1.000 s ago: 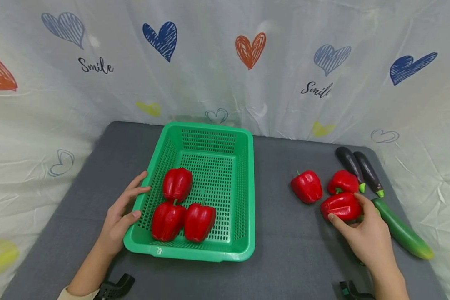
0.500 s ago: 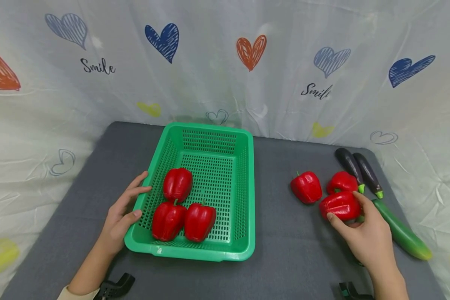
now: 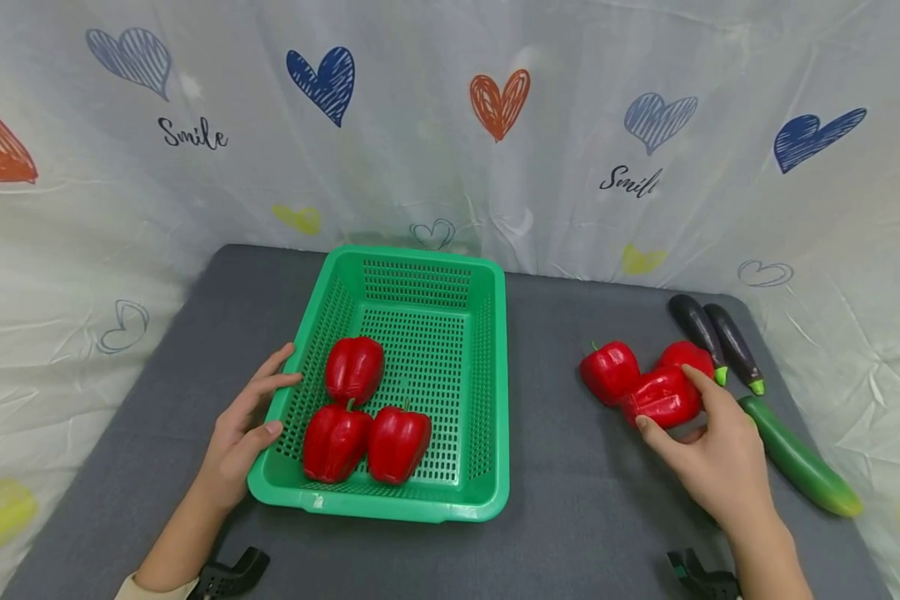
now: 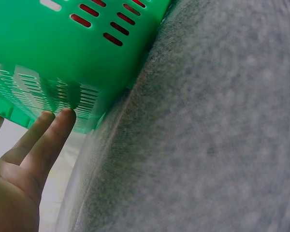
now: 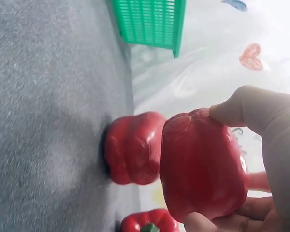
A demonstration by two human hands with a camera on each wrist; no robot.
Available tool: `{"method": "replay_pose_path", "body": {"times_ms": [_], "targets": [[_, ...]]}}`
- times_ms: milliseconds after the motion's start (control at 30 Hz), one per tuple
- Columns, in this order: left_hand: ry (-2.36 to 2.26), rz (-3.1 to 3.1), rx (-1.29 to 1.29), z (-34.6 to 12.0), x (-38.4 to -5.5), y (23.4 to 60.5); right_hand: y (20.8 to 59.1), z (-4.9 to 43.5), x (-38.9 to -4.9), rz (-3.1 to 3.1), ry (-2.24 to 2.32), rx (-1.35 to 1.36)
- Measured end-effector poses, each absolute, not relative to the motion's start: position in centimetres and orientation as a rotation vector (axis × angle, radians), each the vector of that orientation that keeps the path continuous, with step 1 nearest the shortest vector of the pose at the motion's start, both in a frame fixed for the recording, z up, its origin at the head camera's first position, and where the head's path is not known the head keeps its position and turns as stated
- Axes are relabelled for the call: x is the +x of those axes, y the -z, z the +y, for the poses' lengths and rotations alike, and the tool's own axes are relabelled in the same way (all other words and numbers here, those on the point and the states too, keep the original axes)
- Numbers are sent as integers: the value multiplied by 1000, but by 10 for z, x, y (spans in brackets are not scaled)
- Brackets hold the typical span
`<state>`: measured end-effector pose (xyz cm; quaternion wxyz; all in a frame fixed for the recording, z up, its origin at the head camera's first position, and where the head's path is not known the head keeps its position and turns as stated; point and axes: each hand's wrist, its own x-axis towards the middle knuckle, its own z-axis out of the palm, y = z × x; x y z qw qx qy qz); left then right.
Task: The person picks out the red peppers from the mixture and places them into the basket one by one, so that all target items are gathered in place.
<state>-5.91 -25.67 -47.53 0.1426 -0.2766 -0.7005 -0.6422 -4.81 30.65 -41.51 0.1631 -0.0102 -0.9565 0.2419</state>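
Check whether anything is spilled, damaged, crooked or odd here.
Nothing looks spilled or damaged. Three red peppers sit in the green basket, and the right hand holds another pepper. The only small oddity is a pale mark on the basket's near rim, breaking its even green; I can't tell whether scuff or glare.

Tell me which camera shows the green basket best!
The head view: it shows nearly the whole green basket from above, red peppers inside. The left wrist view has only part of its outside, close up; the right wrist view, just a piece at the top.
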Motion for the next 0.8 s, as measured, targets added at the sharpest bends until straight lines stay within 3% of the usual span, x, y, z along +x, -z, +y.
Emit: {"method": "replay_pose_path", "body": {"times_ms": [800], "targets": [[1847, -2032, -798, -257, -59, 477, 399, 261, -64, -2684, -686, 270]]}}
